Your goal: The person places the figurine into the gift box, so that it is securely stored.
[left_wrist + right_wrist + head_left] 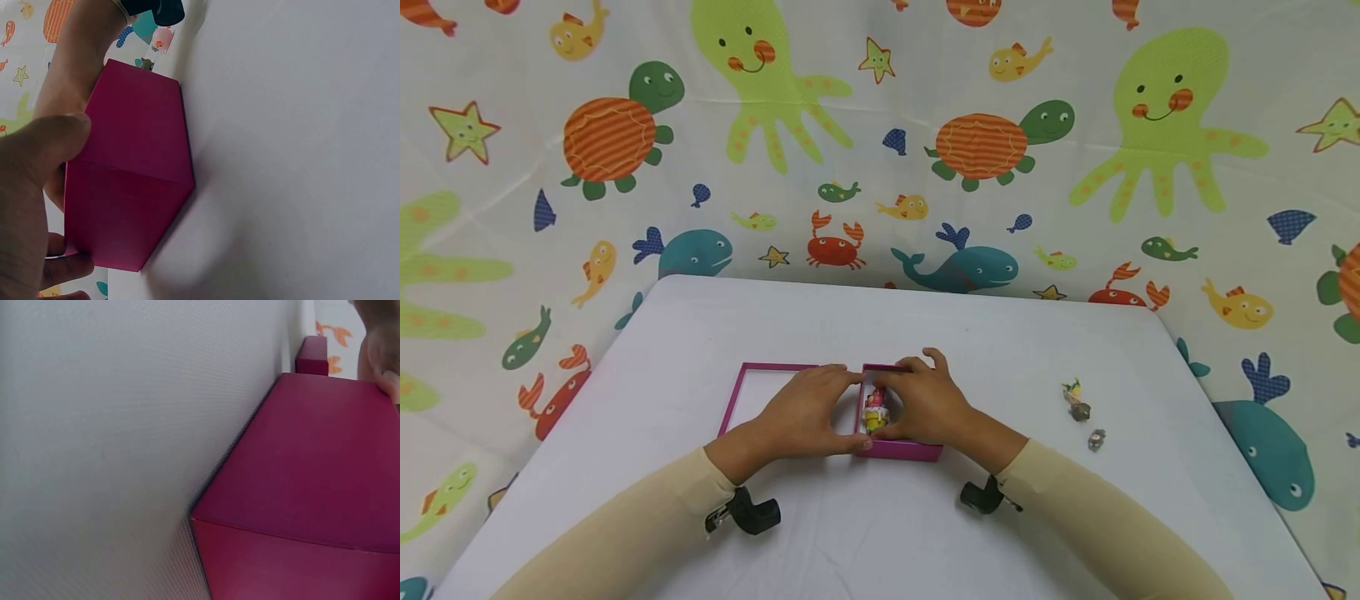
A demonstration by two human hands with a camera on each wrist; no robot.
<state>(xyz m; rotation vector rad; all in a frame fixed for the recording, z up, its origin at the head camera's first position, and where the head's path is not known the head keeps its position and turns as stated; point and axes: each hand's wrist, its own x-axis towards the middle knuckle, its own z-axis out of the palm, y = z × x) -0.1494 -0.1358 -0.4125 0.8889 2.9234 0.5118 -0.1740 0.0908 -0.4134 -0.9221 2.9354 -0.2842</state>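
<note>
An open magenta box with a white inside stands at the middle of the table. My left hand grips its left side, thumb at the near corner and fingers at the far one; the left wrist view shows the thumb on the rim of the box. Reaching over the box from the right, my right hand pinches a small colourful figurine in red, white and yellow between thumb and fingers, inside the box. The palm hides the box's right part. In the right wrist view the box wall fills the lower right.
A magenta-edged lid lies left of the box, partly behind the left hand. At the right of the white table lie a yellow-and-green figurine and two greyish ones, one of them a grey figurine. A sea-animal print cloth hangs behind.
</note>
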